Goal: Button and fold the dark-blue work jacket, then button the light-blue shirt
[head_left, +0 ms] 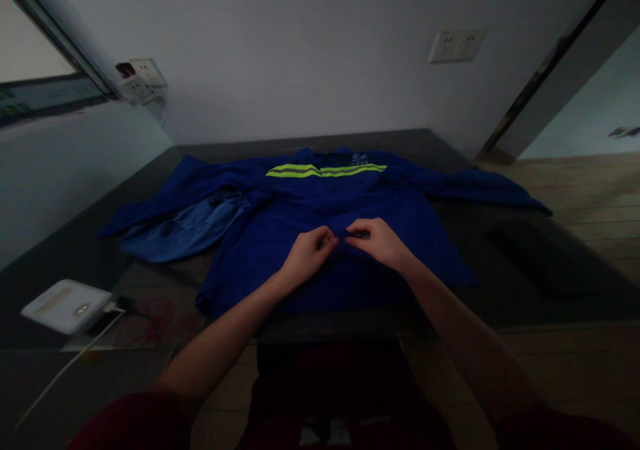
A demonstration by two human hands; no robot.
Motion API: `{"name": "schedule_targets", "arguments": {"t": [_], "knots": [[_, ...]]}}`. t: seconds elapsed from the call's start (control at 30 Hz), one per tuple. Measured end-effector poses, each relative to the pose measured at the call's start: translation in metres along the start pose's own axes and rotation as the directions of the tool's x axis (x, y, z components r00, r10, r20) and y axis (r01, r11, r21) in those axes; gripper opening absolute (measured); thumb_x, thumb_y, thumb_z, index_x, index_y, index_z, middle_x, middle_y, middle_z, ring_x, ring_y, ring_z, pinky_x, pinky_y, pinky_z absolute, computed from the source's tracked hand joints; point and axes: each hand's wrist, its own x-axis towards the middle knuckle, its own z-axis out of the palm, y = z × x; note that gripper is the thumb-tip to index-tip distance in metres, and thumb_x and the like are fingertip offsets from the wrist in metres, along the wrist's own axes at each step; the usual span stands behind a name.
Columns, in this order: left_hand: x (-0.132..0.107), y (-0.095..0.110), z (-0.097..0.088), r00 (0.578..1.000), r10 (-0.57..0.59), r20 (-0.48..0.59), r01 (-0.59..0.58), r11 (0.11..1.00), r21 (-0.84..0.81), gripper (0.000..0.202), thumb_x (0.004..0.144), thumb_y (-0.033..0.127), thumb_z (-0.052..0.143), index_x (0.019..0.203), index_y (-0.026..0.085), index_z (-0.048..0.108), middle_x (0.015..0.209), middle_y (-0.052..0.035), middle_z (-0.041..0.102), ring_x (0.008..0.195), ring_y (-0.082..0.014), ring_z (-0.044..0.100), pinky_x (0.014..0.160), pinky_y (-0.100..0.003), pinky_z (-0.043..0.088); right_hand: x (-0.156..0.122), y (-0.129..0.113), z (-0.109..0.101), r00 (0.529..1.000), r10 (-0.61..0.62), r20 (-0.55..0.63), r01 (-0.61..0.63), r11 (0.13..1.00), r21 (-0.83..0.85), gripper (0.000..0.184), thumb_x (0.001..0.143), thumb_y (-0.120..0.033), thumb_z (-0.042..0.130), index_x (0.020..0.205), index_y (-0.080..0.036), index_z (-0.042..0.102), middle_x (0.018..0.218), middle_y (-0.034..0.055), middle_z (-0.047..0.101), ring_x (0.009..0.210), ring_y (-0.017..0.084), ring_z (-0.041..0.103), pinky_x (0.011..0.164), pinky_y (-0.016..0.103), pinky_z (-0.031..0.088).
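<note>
A dark blue work jacket (pixel 300 283) with a yellow-green reflective stripe across the chest lies spread on a dark table, collar toward the wall and sleeves out to both sides. My left hand (pixel 311 251) is closed in a pinch at the middle of the jacket's front. Just to its right, my right hand (pixel 377 240) pinches too, with its fingertips close to those of the left. Cloth of the front seems to be between the fingers of both hands, though the dim light hides the exact spot. White lettering (pixel 359 159) shows on the chest.
A lighter blue cloth (pixel 185 230) lies by the left sleeve. On the left of the table (pixel 430 140) sit a white device (pixel 65 303) and its white cable (pixel 67 368). A black flat object (pixel 543 257) lies at right. Wall sockets (pixel 457 45) are behind.
</note>
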Motion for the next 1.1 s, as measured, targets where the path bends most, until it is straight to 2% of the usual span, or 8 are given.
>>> {"name": "schedule_targets", "arguments": {"t": [0.23,0.43,0.5,0.67,0.73,0.87,0.97,1.1], "knots": [[-0.0018,-0.003,-0.0002,0.999,0.032,-0.035,-0.027,0.993,0.119,0.02,0.086,0.032,0.048,0.076,0.017,0.057,0.064,0.0032,0.057,0.058,-0.0102,0.05,0.055,-0.021,0.034,-0.0009,-0.0001,0.0017,1.0,0.011,0.008,-0.011,1.0,-0.001,0.016,0.071,-0.013,0.063,0.083,-0.016,0.073,0.081,0.0044,0.072,0.074,0.019,0.064,0.068,0.028,0.048],[-0.0006,-0.0026,0.0016,1.0,0.012,-0.007,-0.011,0.993,0.122,0.02,0.086,0.031,0.048,0.074,0.017,0.056,0.062,0.003,0.056,0.057,-0.0104,0.051,0.054,-0.021,0.033,-0.0012,-0.0005,0.0012,0.999,0.015,0.033,-0.017,0.997,0.077,0.016,0.072,-0.019,0.063,0.085,-0.016,0.073,0.083,0.005,0.071,0.078,0.019,0.064,0.072,0.029,0.047],[-0.0003,-0.0024,0.0019,1.0,0.026,-0.015,-0.024,0.994,0.108,0.019,0.086,0.03,0.048,0.074,0.017,0.056,0.061,0.0032,0.055,0.056,-0.0102,0.05,0.054,-0.021,0.033,-0.0011,-0.0001,-0.0005,0.998,0.02,0.067,-0.028,0.992,0.124,0.016,0.076,-0.027,0.063,0.082,-0.016,0.072,0.079,0.0039,0.07,0.075,0.018,0.062,0.069,0.028,0.046],[-0.0005,-0.0003,0.0006,1.0,0.021,-0.022,-0.02,0.998,0.055,0.018,0.085,0.029,0.049,0.074,0.017,0.057,0.061,0.0028,0.058,0.057,-0.0107,0.052,0.055,-0.021,0.035,-0.0007,0.0035,-0.0031,0.976,0.199,0.085,-0.214,0.95,0.23,0.045,0.083,-0.054,0.051,0.08,-0.013,0.07,0.053,-0.002,0.054,0.052,0.012,0.051,0.051,0.025,0.037],[-0.0007,0.0008,-0.0001,1.0,0.01,-0.012,-0.01,1.0,0.02,0.018,0.086,0.029,0.049,0.075,0.017,0.057,0.061,0.0023,0.06,0.058,-0.0111,0.054,0.057,-0.021,0.037,-0.0003,0.0036,-0.0023,0.972,0.212,0.105,-0.234,0.928,0.289,0.041,0.079,-0.053,0.058,0.078,-0.014,0.069,0.058,-0.0009,0.058,0.056,0.012,0.053,0.053,0.024,0.039],[-0.0005,-0.0002,-0.0005,1.0,0.005,0.011,-0.004,0.999,-0.055,0.016,0.085,0.029,0.05,0.079,0.017,0.059,0.063,0.0018,0.064,0.059,-0.0116,0.058,0.06,-0.021,0.04,0.0003,0.0001,0.0005,0.975,0.196,0.102,-0.22,0.899,0.378,0.03,0.064,-0.04,0.074,0.078,-0.015,0.068,0.074,0.0038,0.067,0.071,0.015,0.061,0.066,0.027,0.045],[-0.0001,-0.0026,-0.0002,0.999,-0.014,0.03,0.017,0.994,-0.11,0.014,0.084,0.029,0.051,0.08,0.017,0.058,0.064,0.0015,0.066,0.054,-0.0105,0.057,0.055,-0.02,0.04,0.0,-0.0012,0.0017,0.968,0.238,0.078,-0.25,0.885,0.392,0.027,0.06,-0.035,0.077,0.074,-0.014,0.067,0.07,0.0033,0.067,0.066,0.014,0.06,0.064,0.026,0.045],[0.0004,-0.0026,-0.001,0.998,-0.023,0.066,0.034,0.984,-0.175,0.016,0.085,0.031,0.052,0.08,0.016,0.058,0.068,-0.0004,0.068,0.051,-0.009,0.055,0.052,-0.019,0.04,-0.0005,0.0012,0.0009,0.962,0.258,0.089,-0.272,0.881,0.388,0.029,0.063,-0.041,0.074,0.068,-0.014,0.066,0.059,0.0006,0.062,0.057,0.013,0.056,0.055,0.025,0.042]]}}
